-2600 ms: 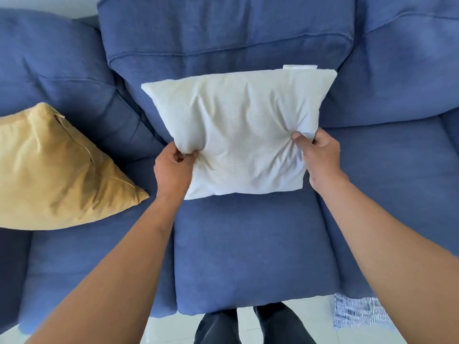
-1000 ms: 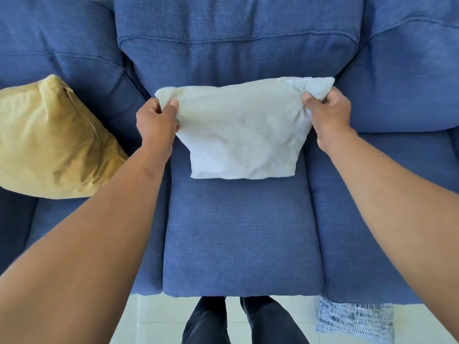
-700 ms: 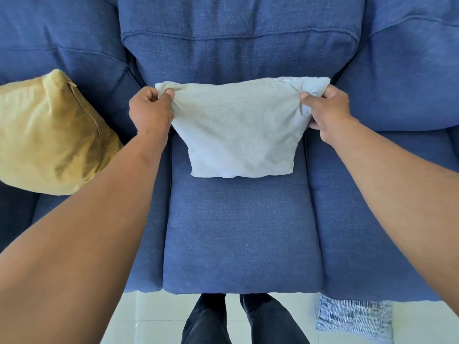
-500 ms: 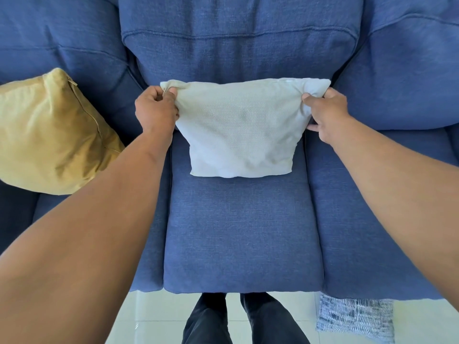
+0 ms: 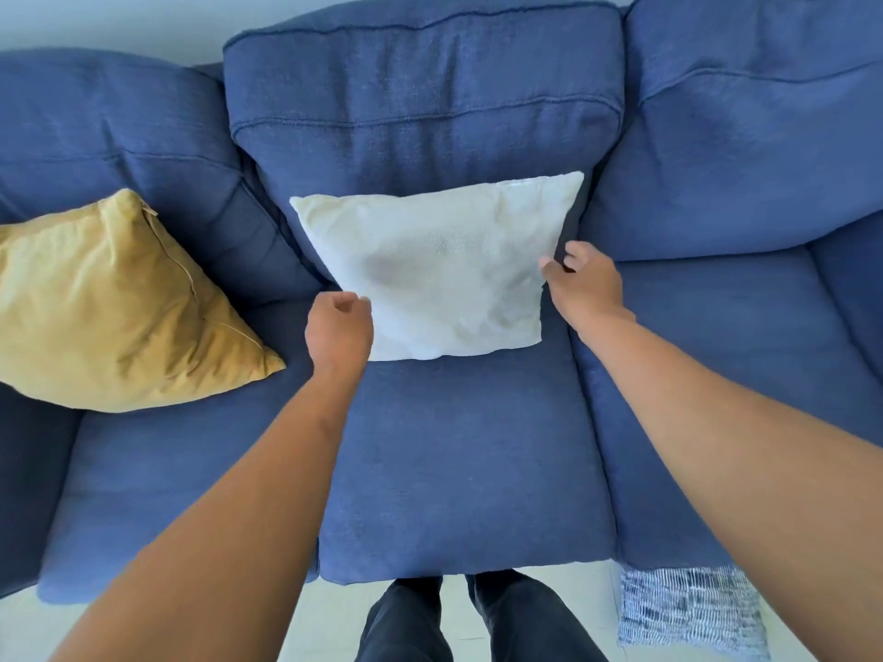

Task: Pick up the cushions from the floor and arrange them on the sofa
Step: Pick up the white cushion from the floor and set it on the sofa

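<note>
Hands hang empty: left hand [image 5: 338,327] loosely curled, right hand [image 5: 580,281] slack. Between them the white cushion [image 5: 437,265] leans on the sofa [image 5: 430,112] backrest, apparently propped for display.

The middle seat [image 5: 458,470] of the sofa [image 5: 716,160] is lying bare from its front edge up to the white cushion [image 5: 439,265], which is leaning on the backrest at 12 o'clock and blocking the rear of that seat. At 9 o'clock the yellow cushion [image 5: 110,303] is filling most of the left seat. The right seat at 3 o'clock is staying open. The left hand [image 5: 338,334] and right hand [image 5: 585,284] are flanking the white cushion. A patterned cloth [image 5: 688,609] is lying on the floor at 5 o'clock.
</note>
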Tool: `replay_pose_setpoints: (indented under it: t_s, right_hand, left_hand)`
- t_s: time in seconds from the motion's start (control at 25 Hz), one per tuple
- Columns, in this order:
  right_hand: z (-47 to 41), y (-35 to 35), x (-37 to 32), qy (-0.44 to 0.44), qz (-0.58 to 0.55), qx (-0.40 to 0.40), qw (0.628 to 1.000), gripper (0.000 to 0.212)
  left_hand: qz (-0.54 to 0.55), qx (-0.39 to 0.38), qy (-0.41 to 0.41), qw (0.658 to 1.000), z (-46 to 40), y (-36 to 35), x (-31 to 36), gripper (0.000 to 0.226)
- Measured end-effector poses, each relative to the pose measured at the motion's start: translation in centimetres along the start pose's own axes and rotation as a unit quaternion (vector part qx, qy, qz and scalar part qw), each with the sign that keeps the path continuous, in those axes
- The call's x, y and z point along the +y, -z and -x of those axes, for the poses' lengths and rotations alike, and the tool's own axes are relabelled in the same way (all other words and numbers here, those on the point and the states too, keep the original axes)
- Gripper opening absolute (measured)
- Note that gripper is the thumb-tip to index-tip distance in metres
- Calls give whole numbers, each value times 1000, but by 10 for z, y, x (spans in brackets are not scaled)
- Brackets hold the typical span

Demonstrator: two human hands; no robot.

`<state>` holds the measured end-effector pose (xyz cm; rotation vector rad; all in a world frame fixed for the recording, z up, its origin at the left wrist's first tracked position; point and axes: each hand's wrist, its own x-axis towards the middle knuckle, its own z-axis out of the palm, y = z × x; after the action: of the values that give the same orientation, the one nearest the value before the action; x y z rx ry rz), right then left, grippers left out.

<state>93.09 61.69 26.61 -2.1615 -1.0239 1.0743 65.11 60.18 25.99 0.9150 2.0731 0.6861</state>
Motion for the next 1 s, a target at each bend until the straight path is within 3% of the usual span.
replay_pose_setpoints:
  t_s: [0.16, 0.32, 0.6, 0.8, 1.0]
  right_hand:
    - [50, 18, 39, 9, 53, -15, 998, 57]
    - [107, 50, 81, 1, 109, 7, 994, 60]
    - [221, 115, 166, -80, 101, 105, 986, 68]
    - [296, 140, 236, -151, 72, 161, 973, 75]
    - [358, 176, 324, -241, -3, 227, 944, 78]
  left_hand:
    - [-89, -114, -53, 988, 73, -17, -8, 37]
    - [-194, -244, -159, 937, 130, -45, -6, 59]
    - [-293, -380, -348, 805, 238, -91, 16, 67]
    - [-351, -427, -425, 717, 314, -125, 2, 69]
    - [-414, -478, -485, 605, 400, -178, -25, 68]
